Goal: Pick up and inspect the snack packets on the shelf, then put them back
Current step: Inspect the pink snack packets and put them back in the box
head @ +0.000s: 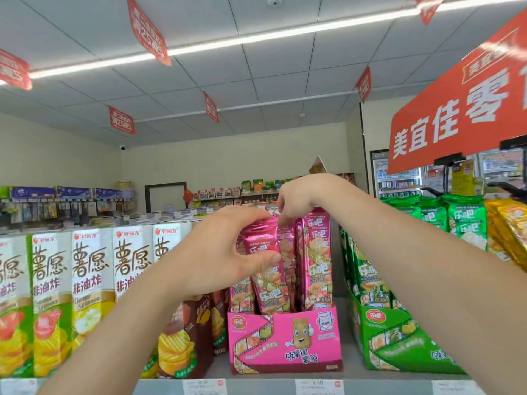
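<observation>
Several pink snack packets stand upright in a pink display box (285,340) on the shelf. My left hand (225,246) grips the front pink packet (266,277) near its top, thumb on its face and fingers curled over the upper edge. From above, my right hand (296,201) reaches down and pinches the top of a narrow pink packet (286,246) just behind. Another pink packet (316,252) stands to the right in the box.
White and green chip cartons (88,280) fill the shelf at left, with brown ones (196,332) beside the pink box. A green display box (399,337) of green packets stands at right, yellow packets (510,235) beyond. Price tags (316,386) line the shelf edge. A red sign (456,109) hangs above right.
</observation>
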Demonstrator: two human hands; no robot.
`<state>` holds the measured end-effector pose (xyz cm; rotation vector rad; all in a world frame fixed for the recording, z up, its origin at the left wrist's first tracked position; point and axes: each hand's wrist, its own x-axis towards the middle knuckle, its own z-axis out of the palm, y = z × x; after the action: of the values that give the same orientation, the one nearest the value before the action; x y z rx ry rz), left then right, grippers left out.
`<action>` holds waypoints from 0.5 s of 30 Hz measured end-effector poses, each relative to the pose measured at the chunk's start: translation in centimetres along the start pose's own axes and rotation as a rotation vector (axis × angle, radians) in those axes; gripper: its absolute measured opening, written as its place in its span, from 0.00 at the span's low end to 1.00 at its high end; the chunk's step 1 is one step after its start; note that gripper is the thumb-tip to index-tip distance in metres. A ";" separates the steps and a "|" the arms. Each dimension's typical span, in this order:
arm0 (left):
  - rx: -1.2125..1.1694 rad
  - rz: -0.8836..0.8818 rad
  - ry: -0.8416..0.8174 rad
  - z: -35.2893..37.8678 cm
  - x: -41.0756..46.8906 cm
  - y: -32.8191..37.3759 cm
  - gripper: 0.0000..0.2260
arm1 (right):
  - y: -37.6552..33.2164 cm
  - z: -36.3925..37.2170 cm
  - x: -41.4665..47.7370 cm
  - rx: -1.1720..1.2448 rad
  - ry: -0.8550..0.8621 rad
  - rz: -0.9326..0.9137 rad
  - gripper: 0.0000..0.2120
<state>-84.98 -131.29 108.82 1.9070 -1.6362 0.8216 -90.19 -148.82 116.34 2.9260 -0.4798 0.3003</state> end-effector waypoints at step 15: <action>0.143 0.046 -0.014 -0.1 -0.8 -0.4 0.29 | 0.0 -1.4 -0.9 0.209 0.490 -0.071 0.07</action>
<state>-84.70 -130.64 108.36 1.9812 -1.6756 0.9696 -91.27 -148.28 117.53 2.8965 -0.2803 1.0789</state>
